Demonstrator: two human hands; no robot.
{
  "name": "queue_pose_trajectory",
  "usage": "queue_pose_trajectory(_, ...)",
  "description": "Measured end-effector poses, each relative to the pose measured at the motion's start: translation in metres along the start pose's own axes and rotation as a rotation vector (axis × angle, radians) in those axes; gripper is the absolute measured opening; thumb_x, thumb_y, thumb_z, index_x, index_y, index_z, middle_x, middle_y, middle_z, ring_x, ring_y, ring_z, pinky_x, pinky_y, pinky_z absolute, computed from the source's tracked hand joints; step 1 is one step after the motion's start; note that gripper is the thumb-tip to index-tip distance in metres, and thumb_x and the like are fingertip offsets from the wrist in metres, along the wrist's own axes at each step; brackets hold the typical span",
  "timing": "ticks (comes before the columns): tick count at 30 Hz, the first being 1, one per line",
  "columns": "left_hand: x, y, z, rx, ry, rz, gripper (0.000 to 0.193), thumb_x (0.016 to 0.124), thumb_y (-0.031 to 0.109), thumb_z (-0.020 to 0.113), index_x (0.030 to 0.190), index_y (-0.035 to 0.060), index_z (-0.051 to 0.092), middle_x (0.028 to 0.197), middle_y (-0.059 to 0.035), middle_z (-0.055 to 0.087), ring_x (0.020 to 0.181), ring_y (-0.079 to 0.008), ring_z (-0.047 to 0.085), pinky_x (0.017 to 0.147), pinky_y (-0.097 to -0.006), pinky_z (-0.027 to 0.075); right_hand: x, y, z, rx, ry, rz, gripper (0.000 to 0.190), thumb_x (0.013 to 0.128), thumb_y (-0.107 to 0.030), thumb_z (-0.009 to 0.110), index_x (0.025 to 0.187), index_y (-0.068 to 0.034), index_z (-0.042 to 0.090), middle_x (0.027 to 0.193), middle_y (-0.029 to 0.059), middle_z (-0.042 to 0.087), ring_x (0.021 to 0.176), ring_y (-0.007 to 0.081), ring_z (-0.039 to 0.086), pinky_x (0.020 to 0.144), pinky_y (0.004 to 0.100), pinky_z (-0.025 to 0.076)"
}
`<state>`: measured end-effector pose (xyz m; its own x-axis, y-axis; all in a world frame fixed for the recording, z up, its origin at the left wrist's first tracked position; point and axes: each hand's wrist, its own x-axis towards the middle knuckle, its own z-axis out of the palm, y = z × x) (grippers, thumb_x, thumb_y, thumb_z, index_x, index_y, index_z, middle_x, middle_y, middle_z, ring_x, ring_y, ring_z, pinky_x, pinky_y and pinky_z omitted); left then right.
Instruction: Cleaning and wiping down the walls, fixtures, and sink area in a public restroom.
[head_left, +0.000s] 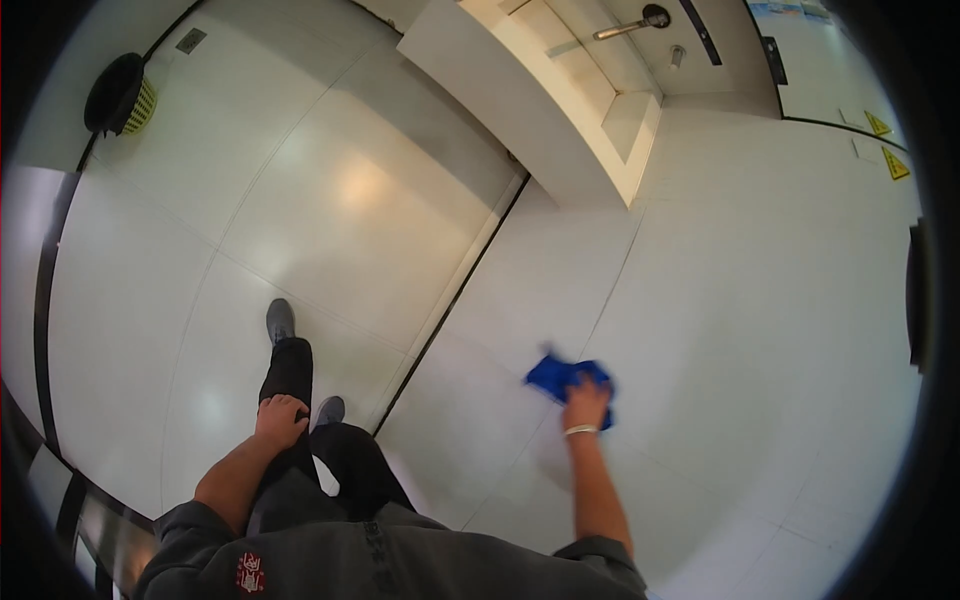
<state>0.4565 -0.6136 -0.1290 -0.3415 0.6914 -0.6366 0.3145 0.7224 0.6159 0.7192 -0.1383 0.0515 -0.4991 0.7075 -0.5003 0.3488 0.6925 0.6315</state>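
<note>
Under my right hand (587, 401) a crumpled blue cloth (553, 377) lies against the white tiled wall (697, 315). The fingers grip part of the cloth, and its far edge is blurred. A pale band circles that wrist. My left hand (282, 420) rests on my left thigh near the knee, over dark trousers (289, 369), and holds nothing. Both of my grey shoes (280, 321) are on the light tiled floor (225, 315).
A white washbasin unit (517, 112) juts from the wall ahead, with a wall-mounted spout (626, 28) above it. At the far left stands a yellow bin (140, 109) with a black liner. Yellow warning stickers (895, 163) mark the right wall. A dark strip (457, 296) edges the wall's foot.
</note>
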Motion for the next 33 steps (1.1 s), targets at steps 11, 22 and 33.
queue_pose_trajectory(11, 0.060, 0.015, -0.023, -0.014, -0.110, -0.161, 0.020, 0.075, 0.026, 0.066, 0.091, 0.0139, 0.066, 0.103, -0.0051, 0.062, 0.111, -0.0246, 0.051, 0.096, -0.0416, 0.038, 0.096, 0.025, -0.017, -0.096, -0.201, -0.009, 0.041, 0.078, -0.018, 0.059, 0.119, -0.026, 0.060, 0.146, 0.0077, 0.034, 0.136, 0.0229, 0.030, 0.110, 0.0526, 0.016)
queue_pose_trajectory(22, 0.137, 0.122, -0.065, 0.006, 0.042, -0.207, 0.017, 0.073, 0.018, 0.070, 0.088, 0.0113, 0.064, 0.097, -0.0070, 0.063, 0.100, -0.0265, 0.055, 0.090, -0.0414, 0.041, 0.319, 0.074, -0.047, -0.059, 0.123, -0.094, 0.030, 0.085, -0.017, 0.048, 0.110, -0.012, 0.063, 0.136, 0.0112, 0.047, 0.126, 0.0210, 0.043, 0.110, 0.0513, 0.018)
queue_pose_trajectory(33, 0.172, 0.168, -0.016, -0.045, 0.031, -0.135, 0.017, 0.071, 0.013, 0.069, 0.088, 0.0135, 0.064, 0.098, -0.0067, 0.063, 0.110, -0.0286, 0.053, 0.098, -0.0437, 0.034, 0.248, -0.050, 0.131, -0.054, -0.378, -0.563, 0.037, 0.089, -0.024, 0.043, 0.120, -0.016, 0.061, 0.146, 0.0114, 0.036, 0.136, 0.0296, 0.030, 0.111, 0.0548, 0.005)
